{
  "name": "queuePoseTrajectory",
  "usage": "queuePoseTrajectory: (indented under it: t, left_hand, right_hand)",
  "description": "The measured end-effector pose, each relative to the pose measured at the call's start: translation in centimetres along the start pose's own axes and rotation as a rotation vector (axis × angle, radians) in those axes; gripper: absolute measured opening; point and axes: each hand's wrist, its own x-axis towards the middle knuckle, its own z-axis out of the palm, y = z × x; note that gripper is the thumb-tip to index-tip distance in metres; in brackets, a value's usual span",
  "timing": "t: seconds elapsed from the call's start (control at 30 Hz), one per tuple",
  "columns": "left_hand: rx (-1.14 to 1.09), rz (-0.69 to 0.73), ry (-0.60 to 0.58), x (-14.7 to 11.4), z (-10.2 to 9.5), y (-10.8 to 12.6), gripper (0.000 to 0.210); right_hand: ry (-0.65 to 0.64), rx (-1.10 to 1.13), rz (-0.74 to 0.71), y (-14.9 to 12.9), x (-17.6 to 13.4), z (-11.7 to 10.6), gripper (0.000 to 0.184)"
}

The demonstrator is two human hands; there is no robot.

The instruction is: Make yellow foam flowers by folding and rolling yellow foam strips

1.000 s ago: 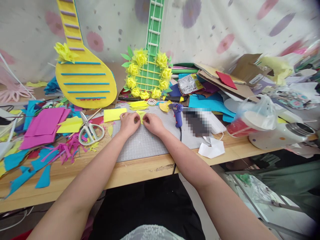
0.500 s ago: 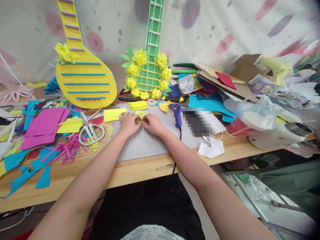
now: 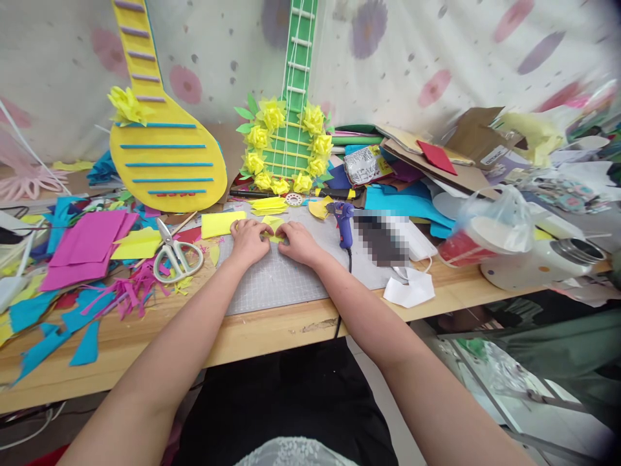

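As it looks light and flimsy, we pinch the yellow piece (image 3: 273, 224) edgewise between nearly closed left grip (image 3: 249, 241) and right grip (image 3: 299, 243).

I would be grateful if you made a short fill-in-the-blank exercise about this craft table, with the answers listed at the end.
1. The left hand and right hand hold a small piece coloured ____.
2. Of the two hands, the glue gun lies nearer the ____ one.
3. The body of the flower-ringed instrument shape is ____.
4. The rounded body of the yellow instrument shape bears ____ blue strips.

Missing words: yellow; right; green; five.
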Motion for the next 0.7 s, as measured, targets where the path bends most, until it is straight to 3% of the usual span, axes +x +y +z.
queuePoseTrajectory:
  t: [0.27, 0.43, 0.53, 0.7]
  left_hand:
    - [-0.056, -0.026, -0.009, 0.1, -0.1, -0.2, 0.036]
    - [-0.12, 0.067, 0.096, 0.2, -0.9, -1.5, 0.046]
    - [-0.125, 0.126, 0.06, 0.5, -1.0, -2.5, 0.049]
    - [-0.022, 0.182, -0.005, 0.6, -0.8, -2.6, 0.037]
  right_hand:
    - [0.037, 0.074, 0.016, 0.2, 0.1, 0.3, 0.021]
    - [0.123, 0.373, 0.131, 1.0, 0.7, 0.3, 0.021]
    - [0.177, 0.49, 0.188, 1.5, 0.8, 0.1, 0.021]
    - [0.136, 0.376, 0.033, 1.3, 0.3, -0.4, 0.018]
